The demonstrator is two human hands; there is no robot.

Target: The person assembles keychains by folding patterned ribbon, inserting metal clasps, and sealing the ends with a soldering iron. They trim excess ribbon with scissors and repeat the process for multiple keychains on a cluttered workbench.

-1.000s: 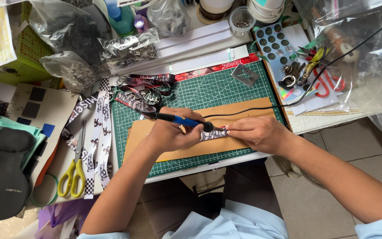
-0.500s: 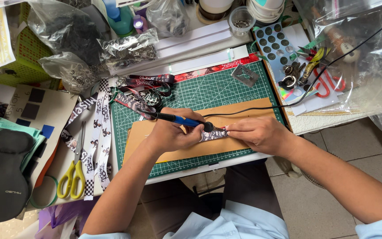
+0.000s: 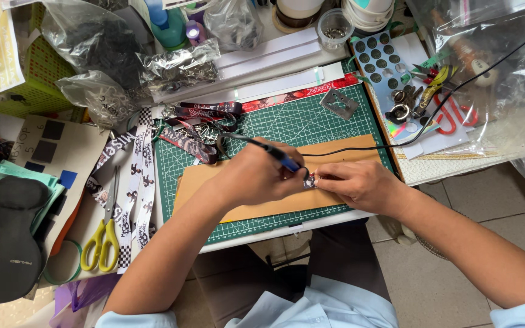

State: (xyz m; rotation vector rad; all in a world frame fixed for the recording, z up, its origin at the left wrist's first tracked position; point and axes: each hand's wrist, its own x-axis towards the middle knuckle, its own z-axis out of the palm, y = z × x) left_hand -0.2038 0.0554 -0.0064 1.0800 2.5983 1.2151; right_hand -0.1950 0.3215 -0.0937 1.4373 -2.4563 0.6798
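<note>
Hands (image 3: 256, 176) press blue-handled tool (image 3: 277, 155) onto patterned strap (image 3: 310, 180) over brown board (image 3: 335, 155).

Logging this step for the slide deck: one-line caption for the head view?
Left hand holds a corded pen-like tool to a printed strap piece pinned by the right hand on a brown board.

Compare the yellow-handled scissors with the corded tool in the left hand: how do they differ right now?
The yellow-handled scissors lie untouched on the clutter left of the green cutting mat; the corded tool is gripped in the left hand over the brown sheet. The scissors have bright yellow loop handles and no lead; the tool is slim, dark and blue, trailing a black cable to the right. Both are hand tools.
</note>
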